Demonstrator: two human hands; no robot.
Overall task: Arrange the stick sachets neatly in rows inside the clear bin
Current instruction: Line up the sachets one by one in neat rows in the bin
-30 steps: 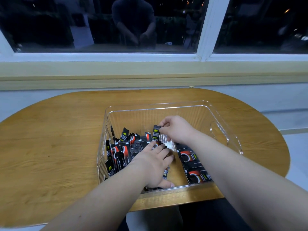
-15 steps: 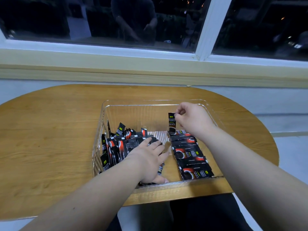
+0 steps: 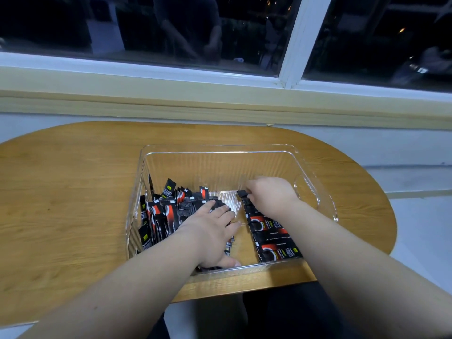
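Placing step, by my read: right hand (image 3: 267, 194) sits at the far end of the flat row (image 3: 271, 241), fingers curled and pinching one black stick sachet (image 3: 242, 192) by its end. Only the sachet's dark tip shows left of the knuckles. Can't tell whether it already touches the row or the bin floor, since the hand hides the rest. The row runs from the near wall away from the person on the right-centre of the clear bin (image 3: 220, 146), with the sachets lying flat, side by side and crosswise. Left hand (image 3: 212, 231) is flat, fingers straight and spread, palm down on the loose pile (image 3: 168, 214). It grips nothing and the thumb is near the near wall, so it looks like it's holding the heap back from the bare strip between pile and row. The pile fills the left side of the bin, with sachets leaning at mixed angles and some upright against the left wall. The bin stands on the wooden worktop (image 3: 73, 192) near its front edge. Progress looks under halfway: one short row done, most of the stock unsorted. Next move calls for setting the pinched sachet down flat, square to its neighbour and butted against it, then letting go without dragging it askew. After that the right hand reaches back to the pile for one sachet. Risk: the flat ones are light and slick, so a nudge from the wrist could skew the row.
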